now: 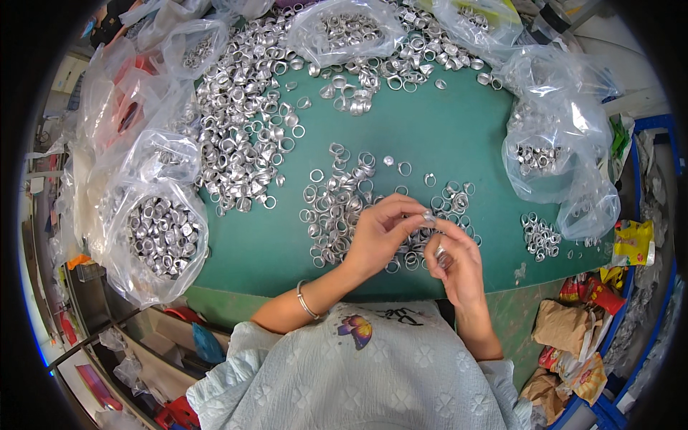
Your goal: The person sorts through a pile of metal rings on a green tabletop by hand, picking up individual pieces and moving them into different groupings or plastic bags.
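Note:
Above the near part of the green tabletop (459, 129), my left hand (381, 235) pinches a silver ring (428, 216) between thumb and fingertips. My right hand (462, 269) meets it there, its index fingertip against that ring. Another silver ring (441, 256) shows within the curled fingers of my right hand; whether it is worn or gripped is unclear. Under and around both hands lies a loose pile of silver rings (335, 208), partly hidden by them. A few single rings (405, 169) lie just beyond.
A large heap of rings (240, 129) covers the left and far side. Clear plastic bags of rings stand at left (163, 236), far middle (351, 32) and right (537, 158). A small ring cluster (541, 236) lies near the right edge. Paper bags and packets (562, 326) fill a blue-framed rack.

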`<state>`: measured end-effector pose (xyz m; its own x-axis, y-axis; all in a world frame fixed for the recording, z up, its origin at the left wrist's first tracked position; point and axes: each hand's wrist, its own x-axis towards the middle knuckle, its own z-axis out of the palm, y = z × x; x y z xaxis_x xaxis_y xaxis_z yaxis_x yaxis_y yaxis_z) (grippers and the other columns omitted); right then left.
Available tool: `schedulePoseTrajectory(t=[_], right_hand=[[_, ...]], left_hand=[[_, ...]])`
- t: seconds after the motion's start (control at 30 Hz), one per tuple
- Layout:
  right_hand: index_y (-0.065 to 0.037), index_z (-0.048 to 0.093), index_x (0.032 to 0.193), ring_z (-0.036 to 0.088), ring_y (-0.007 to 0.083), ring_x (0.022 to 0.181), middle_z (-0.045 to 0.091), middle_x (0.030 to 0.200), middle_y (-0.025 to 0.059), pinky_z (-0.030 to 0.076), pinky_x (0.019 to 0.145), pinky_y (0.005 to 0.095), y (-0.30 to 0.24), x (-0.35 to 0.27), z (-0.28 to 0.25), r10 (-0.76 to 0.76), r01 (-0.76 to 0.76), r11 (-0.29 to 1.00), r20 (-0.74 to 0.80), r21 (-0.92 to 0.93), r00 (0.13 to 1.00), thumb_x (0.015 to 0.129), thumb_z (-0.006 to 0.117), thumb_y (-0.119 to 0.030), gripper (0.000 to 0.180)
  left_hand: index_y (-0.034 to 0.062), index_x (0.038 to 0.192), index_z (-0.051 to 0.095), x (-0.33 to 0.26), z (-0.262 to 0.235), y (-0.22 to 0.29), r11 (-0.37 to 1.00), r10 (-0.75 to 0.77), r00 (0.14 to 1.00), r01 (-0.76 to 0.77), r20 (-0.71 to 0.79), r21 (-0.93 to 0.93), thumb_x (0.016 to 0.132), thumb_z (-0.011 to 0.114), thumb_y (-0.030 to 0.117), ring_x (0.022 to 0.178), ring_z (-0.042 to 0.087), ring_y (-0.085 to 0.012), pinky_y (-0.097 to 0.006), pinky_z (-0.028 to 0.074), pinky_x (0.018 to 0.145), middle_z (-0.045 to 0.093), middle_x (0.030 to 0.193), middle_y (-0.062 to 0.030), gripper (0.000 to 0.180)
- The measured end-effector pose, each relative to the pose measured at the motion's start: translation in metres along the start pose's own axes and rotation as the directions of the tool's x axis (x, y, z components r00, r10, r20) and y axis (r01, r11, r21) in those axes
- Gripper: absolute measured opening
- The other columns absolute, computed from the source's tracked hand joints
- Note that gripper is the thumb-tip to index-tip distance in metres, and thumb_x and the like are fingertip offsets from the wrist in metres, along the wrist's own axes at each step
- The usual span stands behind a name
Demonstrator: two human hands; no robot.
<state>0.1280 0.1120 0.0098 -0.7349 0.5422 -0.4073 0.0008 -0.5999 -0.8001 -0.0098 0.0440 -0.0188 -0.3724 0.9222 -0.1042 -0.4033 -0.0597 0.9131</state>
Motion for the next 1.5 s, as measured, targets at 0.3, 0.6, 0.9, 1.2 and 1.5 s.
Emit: schedulePoseTrajectory(t=[0.3, 0.6, 0.9, 1.2, 1.5], right_hand=[[-0.001, 0.057, 0.090, 0.040, 0.0104, 0.048, 0.048, 0.067, 0.0056, 0.029, 0.038, 0.0222, -0.014, 0.022, -0.012, -0.196, 0.192, 0.981, -0.195, -0.037, 0.961, 0.084, 0.040, -0.012, 0.021], [-0.001, 0.061, 0.082, 0.047, 0.0236, 0.054, 0.049, 0.068, 0.0082, 0.038, 0.048, 0.0310, -0.007, 0.079, -0.010, -0.586, 0.090, -0.051, 0.103, -0.995, 0.804, 0.072, 0.068, -0.017, 0.019], [-0.003, 0.064, 0.087, 0.033, 0.0012, 0.054, 0.041, 0.063, -0.0055, 0.024, 0.047, 0.0178, -0.007, 0.025, -0.003, -0.408, 0.406, 0.839, 0.074, -0.362, 0.910, 0.058, 0.074, 0.003, 0.032], [0.000, 0.063, 0.082, 0.037, 0.0060, 0.055, 0.041, 0.060, -0.0023, 0.026, 0.049, 0.0208, -0.013, 0.010, 0.008, -0.558, 0.533, 0.666, 0.126, -0.521, 0.820, 0.050, 0.076, 0.003, 0.035], [-0.003, 0.049, 0.091, 0.040, 0.0126, 0.056, 0.042, 0.080, 0.0084, 0.031, 0.043, 0.0203, -0.011, 0.006, -0.024, -0.288, 0.220, 0.826, 0.054, 0.519, 0.956, 0.085, 0.048, -0.021, 0.019]], left_hand=[[-0.0032, 0.089, 0.058, 0.002, -0.006, 0.015, 0.996, -0.057, 0.986, 0.047, -0.153, -0.072, 0.083, 0.051, 0.002, 0.074, 0.058, -0.0152, -0.028, 0.048, 0.067, 0.061, 0.086, -0.0104, 0.010], [-0.0017, 0.104, 0.050, -0.007, -0.018, 0.016, 0.942, -0.130, 0.992, 0.121, -0.006, -0.314, 0.080, 0.047, -0.004, 0.080, 0.050, -0.0112, -0.024, 0.042, 0.069, 0.054, 0.092, -0.0054, 0.025], [0.0000, 0.107, 0.055, -0.014, -0.005, 0.027, 0.944, -0.249, 0.964, 0.262, 0.087, -0.198, 0.082, 0.058, 0.009, 0.071, 0.049, -0.0067, -0.020, 0.040, 0.061, 0.058, 0.090, -0.0050, 0.026], [-0.0011, 0.104, 0.056, -0.024, -0.002, 0.039, 0.929, -0.312, 0.939, 0.333, 0.142, -0.163, 0.081, 0.059, 0.008, 0.076, 0.055, -0.0070, -0.019, 0.043, 0.065, 0.060, 0.090, -0.0060, 0.025], [-0.0008, 0.102, 0.058, -0.026, -0.006, 0.034, 0.942, -0.297, 0.954, 0.300, 0.041, -0.149, 0.083, 0.055, 0.007, 0.070, 0.052, -0.0079, -0.020, 0.041, 0.063, 0.060, 0.082, -0.0054, 0.021]])
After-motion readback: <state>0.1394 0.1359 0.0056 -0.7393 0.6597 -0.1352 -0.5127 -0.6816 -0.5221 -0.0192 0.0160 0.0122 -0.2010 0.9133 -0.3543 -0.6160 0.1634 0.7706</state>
